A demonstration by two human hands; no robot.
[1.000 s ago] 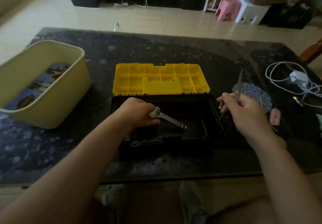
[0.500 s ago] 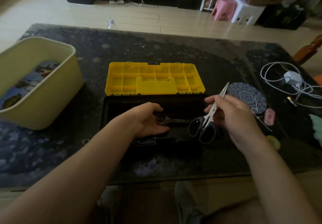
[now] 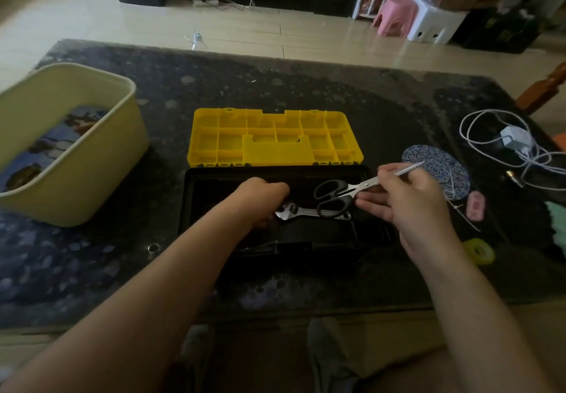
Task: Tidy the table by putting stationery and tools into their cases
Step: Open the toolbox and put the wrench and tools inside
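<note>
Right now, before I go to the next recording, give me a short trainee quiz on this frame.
1. True or false: the right hand holds the scissors by their black handles.
2. Which tool lies at the left hand, inside the toolbox? A. wrench B. hammer C. screwdriver
3. Fill in: the toolbox's open lid is coloured ____.
Key: 1 false: it pinches the blades, and the handles point toward the left hand. 2 A. 3 yellow.
</note>
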